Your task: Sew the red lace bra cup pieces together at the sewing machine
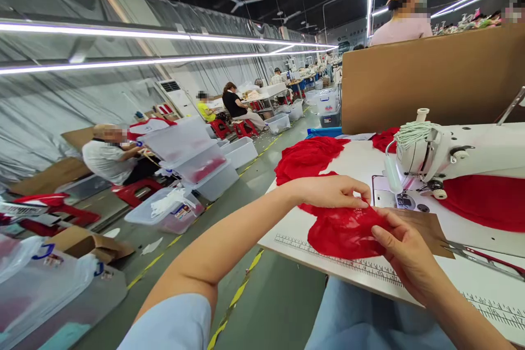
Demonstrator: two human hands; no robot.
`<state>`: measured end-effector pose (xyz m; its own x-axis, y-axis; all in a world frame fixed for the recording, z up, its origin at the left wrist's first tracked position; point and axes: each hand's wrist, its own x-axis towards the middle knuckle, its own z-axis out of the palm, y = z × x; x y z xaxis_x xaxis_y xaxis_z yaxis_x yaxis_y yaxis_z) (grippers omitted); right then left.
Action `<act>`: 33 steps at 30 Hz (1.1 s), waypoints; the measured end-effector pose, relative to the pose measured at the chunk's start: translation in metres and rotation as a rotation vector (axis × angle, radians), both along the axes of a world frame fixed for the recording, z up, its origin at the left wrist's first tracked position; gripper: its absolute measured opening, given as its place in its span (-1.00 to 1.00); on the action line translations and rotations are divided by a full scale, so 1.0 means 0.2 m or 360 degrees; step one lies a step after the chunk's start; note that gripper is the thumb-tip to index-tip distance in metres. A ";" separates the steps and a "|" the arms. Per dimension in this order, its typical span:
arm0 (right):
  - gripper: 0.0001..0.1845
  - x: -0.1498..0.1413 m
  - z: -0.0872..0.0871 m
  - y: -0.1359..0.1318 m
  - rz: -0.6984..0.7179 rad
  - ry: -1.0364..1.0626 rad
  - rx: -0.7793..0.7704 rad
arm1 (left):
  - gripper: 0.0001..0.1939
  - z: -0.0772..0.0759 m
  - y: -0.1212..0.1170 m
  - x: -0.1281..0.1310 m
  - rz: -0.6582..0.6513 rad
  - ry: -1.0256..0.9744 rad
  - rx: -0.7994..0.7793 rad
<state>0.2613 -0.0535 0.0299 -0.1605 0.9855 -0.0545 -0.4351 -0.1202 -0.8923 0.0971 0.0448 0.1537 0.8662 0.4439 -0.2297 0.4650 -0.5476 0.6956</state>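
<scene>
Both of my hands grip a piece of thin red fabric (348, 232) over the front edge of the white sewing table (283, 227). My left hand (334, 191) pinches its upper edge, with thumb and fingers together. On the right side of the cloth, my right hand (404, 240) holds it between thumb and fingers. Just beyond my hands stands a white sewing machine (476, 147), its needle area lit. A pile of red fabric (307, 156) lies to the left of it, and more red cloth (488, 202) shows under the machine's arm.
Scissors (488, 260) lie at the right beside a brown card piece (426, 229). A cardboard panel (430, 79) rises behind the machine. Printed ruler marks run along the table's front edge. Plastic bins (192, 158) and seated people line the aisle at left.
</scene>
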 end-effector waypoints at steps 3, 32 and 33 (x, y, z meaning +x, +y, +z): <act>-0.49 0.03 -0.03 0.02 0.0024 -0.0112 -0.0062 | -0.81 -0.11 0.03 0.03 0.0100 -0.0014 -0.0168; -0.77 0.38 -0.22 0.07 -0.0541 -0.1670 0.0511 | -0.66 -0.54 0.20 -0.18 0.0622 0.0197 0.0229; -0.75 0.37 -0.22 0.09 -0.0513 -0.1661 0.0531 | -0.70 -0.53 0.19 -0.16 0.0603 0.0182 0.0232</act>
